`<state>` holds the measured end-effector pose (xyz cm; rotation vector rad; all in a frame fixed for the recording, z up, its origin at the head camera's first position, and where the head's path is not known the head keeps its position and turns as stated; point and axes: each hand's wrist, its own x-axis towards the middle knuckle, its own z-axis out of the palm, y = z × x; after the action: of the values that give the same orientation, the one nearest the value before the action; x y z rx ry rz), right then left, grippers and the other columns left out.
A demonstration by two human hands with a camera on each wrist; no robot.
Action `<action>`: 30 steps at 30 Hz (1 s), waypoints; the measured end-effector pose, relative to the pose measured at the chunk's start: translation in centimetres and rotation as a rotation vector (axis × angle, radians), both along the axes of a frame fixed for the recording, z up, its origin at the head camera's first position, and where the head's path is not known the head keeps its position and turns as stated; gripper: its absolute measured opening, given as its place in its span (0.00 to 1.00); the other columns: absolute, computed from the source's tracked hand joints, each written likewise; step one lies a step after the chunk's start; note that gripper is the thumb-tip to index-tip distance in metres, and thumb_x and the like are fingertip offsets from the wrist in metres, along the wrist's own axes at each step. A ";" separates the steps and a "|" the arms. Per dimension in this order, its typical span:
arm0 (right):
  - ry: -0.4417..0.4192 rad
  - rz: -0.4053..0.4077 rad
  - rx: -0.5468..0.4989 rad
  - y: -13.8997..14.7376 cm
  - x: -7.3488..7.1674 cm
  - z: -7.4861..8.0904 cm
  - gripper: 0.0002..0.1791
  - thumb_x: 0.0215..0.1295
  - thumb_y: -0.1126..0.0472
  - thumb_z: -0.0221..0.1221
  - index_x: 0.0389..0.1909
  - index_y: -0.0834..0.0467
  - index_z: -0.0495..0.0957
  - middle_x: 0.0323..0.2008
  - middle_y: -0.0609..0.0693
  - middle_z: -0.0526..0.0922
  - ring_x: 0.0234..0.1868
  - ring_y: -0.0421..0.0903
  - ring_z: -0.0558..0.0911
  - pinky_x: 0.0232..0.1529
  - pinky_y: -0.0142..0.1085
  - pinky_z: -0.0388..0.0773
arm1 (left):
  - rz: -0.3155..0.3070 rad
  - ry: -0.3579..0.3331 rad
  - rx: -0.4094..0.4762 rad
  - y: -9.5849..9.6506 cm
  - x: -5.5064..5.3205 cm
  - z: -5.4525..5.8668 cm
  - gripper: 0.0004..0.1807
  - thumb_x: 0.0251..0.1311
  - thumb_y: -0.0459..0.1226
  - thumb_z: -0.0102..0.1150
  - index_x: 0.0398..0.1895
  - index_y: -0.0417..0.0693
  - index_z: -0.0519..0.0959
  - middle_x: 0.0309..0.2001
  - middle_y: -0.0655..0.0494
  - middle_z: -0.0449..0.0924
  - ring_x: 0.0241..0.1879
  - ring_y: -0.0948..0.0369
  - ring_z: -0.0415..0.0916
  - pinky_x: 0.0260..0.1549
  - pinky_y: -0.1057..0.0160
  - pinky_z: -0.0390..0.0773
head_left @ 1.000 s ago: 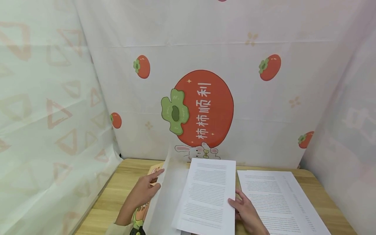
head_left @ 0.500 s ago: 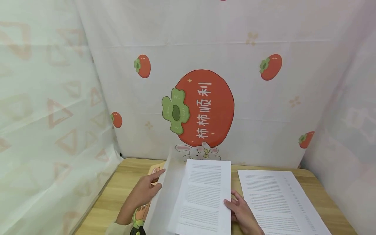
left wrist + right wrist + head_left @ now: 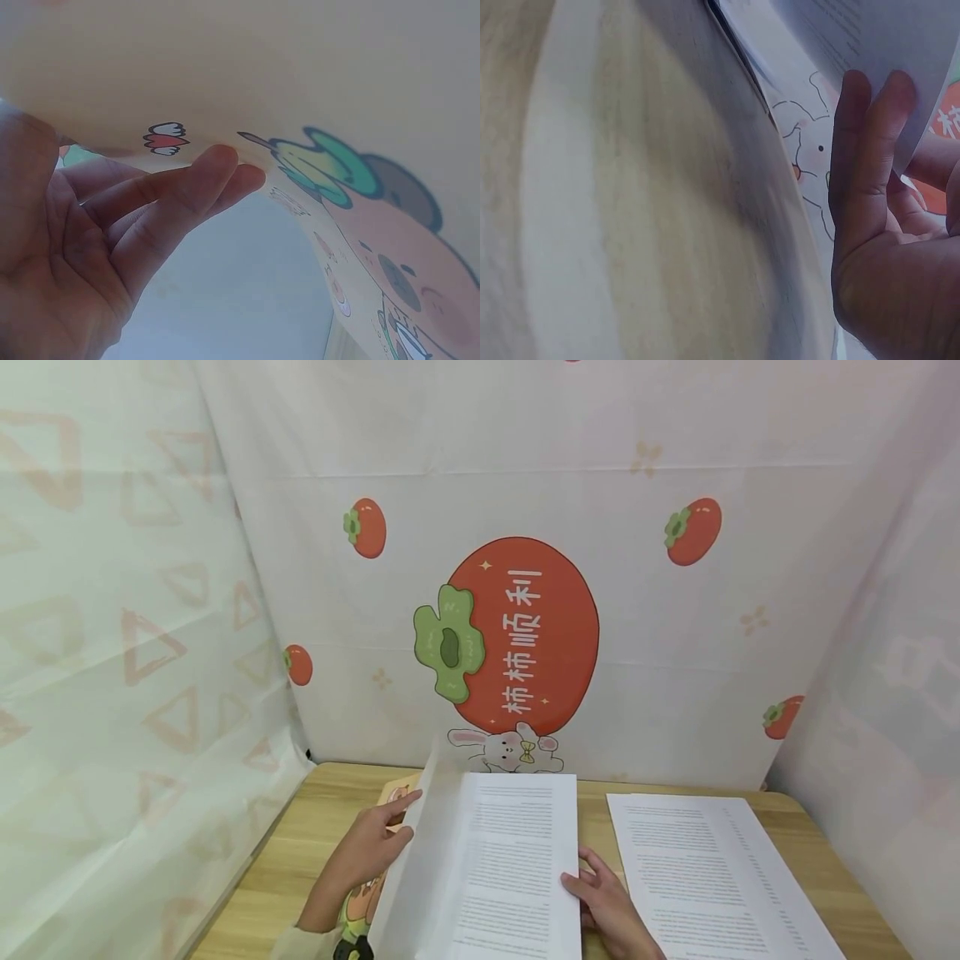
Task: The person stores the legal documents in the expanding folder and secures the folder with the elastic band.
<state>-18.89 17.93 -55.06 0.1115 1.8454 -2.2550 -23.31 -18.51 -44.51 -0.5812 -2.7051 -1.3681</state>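
Observation:
My left hand (image 3: 369, 850) holds up the pale cover of a cartoon-printed folder (image 3: 429, 868) by its edge. In the left wrist view, its fingers are bent at that cover (image 3: 397, 262), which shows a fruit-topped bear and a winged heart. My right hand (image 3: 606, 900) pinches the right edge of some printed sheets of paper (image 3: 517, 860), thumb on top. Their left margin looks hazy, overlapped by the folder's translucent layer. From the right wrist view, two straight fingers lie against the underside of the paper (image 3: 911, 45), and the thumb is mostly hidden.
Another stack of printed sheets (image 3: 697, 868) lies on the wooden table (image 3: 273, 860), right of my right hand. A dark watch (image 3: 352, 948) shows at the left wrist. Behind the table hangs a white curtain (image 3: 585, 435) with persimmon prints; pale curtains flank both sides.
My right hand has moved left with the printed sheets, bringing their left edge under the folder's translucent layer. The left hand and the raised cover have stayed nearly still.

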 end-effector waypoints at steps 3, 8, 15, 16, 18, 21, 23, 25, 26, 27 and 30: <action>-0.007 0.001 -0.007 -0.3 0.0 -0.1 0.38 0.73 0.63 0.60 0.77 0.65 0.53 0.49 0.55 0.86 0.37 0.53 0.88 0.32 0.43 0.85 | -0.001 0.013 0.001 0.0 -0.1 0.0 0.29 0.67 0.26 0.53 0.73 0.43 0.73 0.66 0.30 0.71 0.57 0.39 0.78 0.12 0.66 0.65; -0.001 0.025 -0.022 -0.8 0.0 -0.2 0.37 0.74 0.63 0.60 0.77 0.66 0.53 0.49 0.55 0.86 0.37 0.53 0.88 0.32 0.44 0.85 | -0.003 0.023 -0.004 0.0 -0.1 0.0 0.29 0.67 0.26 0.53 0.72 0.44 0.74 0.66 0.31 0.71 0.61 0.38 0.74 0.18 0.64 0.72; 0.014 0.062 -0.052 -1.4 -0.1 -0.4 0.37 0.74 0.63 0.60 0.76 0.67 0.54 0.49 0.56 0.86 0.38 0.53 0.88 0.32 0.44 0.85 | -0.007 0.038 -0.005 0.1 -0.2 0.0 0.29 0.67 0.26 0.53 0.72 0.42 0.74 0.66 0.30 0.70 0.57 0.38 0.78 0.16 0.64 0.71; 0.015 0.065 -0.055 -1.4 -0.1 -0.4 0.37 0.74 0.63 0.60 0.76 0.67 0.54 0.49 0.56 0.86 0.38 0.53 0.88 0.32 0.44 0.85 | -0.005 0.036 -0.004 0.1 -0.2 0.0 0.29 0.67 0.26 0.53 0.72 0.42 0.74 0.66 0.30 0.70 0.57 0.38 0.78 0.15 0.65 0.70; 0.012 0.065 -0.057 -1.6 -0.2 -0.5 0.36 0.74 0.64 0.60 0.76 0.67 0.54 0.48 0.56 0.86 0.37 0.53 0.88 0.31 0.43 0.85 | -0.003 0.026 0.001 0.1 -0.1 0.0 0.29 0.67 0.26 0.53 0.72 0.42 0.74 0.66 0.30 0.71 0.58 0.37 0.77 0.13 0.65 0.68; 0.007 0.062 -0.057 -1.9 -0.4 -0.7 0.35 0.74 0.64 0.60 0.75 0.67 0.55 0.48 0.56 0.86 0.37 0.52 0.88 0.31 0.43 0.85 | 0.003 0.017 0.004 0.2 -0.1 -0.1 0.29 0.67 0.26 0.53 0.72 0.42 0.74 0.66 0.31 0.71 0.59 0.38 0.77 0.13 0.66 0.68; 0.004 0.058 -0.050 -2.1 -0.5 -0.8 0.36 0.74 0.64 0.60 0.76 0.67 0.56 0.48 0.56 0.86 0.37 0.52 0.88 0.30 0.43 0.85 | 0.006 0.006 0.005 0.2 0.0 -0.1 0.29 0.67 0.26 0.53 0.72 0.42 0.73 0.65 0.31 0.72 0.58 0.39 0.78 0.12 0.67 0.66; 0.002 0.049 -0.039 -2.3 -0.6 -0.9 0.36 0.74 0.64 0.60 0.76 0.66 0.56 0.48 0.56 0.86 0.36 0.52 0.88 0.30 0.42 0.85 | 0.010 0.006 0.001 0.2 0.0 -0.2 0.29 0.67 0.26 0.53 0.72 0.42 0.74 0.65 0.31 0.72 0.59 0.40 0.77 0.11 0.67 0.65; 0.001 0.046 -0.034 -2.4 -0.6 -0.9 0.35 0.73 0.64 0.60 0.76 0.66 0.57 0.48 0.56 0.86 0.36 0.51 0.88 0.30 0.42 0.84 | 0.010 0.006 0.002 0.2 0.0 -0.2 0.29 0.67 0.26 0.53 0.72 0.42 0.74 0.65 0.31 0.72 0.59 0.40 0.77 0.11 0.68 0.64; 0.002 0.043 -0.027 -2.5 -0.7 -0.9 0.35 0.73 0.63 0.60 0.76 0.66 0.57 0.48 0.56 0.86 0.35 0.51 0.88 0.29 0.41 0.84 | 0.010 0.005 0.003 0.2 0.0 -0.2 0.29 0.67 0.26 0.53 0.72 0.42 0.74 0.65 0.31 0.73 0.58 0.40 0.77 0.10 0.69 0.63; 0.007 0.040 -0.010 -2.9 -0.8 -0.8 0.35 0.73 0.63 0.60 0.75 0.66 0.58 0.47 0.56 0.86 0.34 0.50 0.87 0.28 0.40 0.83 | 0.013 0.014 -0.001 0.2 0.1 -0.1 0.29 0.67 0.26 0.53 0.72 0.42 0.74 0.65 0.30 0.72 0.59 0.39 0.76 0.11 0.68 0.64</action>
<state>-19.70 15.07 -55.86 0.0654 1.8236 -2.2400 -23.22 -18.28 -44.61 -0.5696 -2.6942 -1.3551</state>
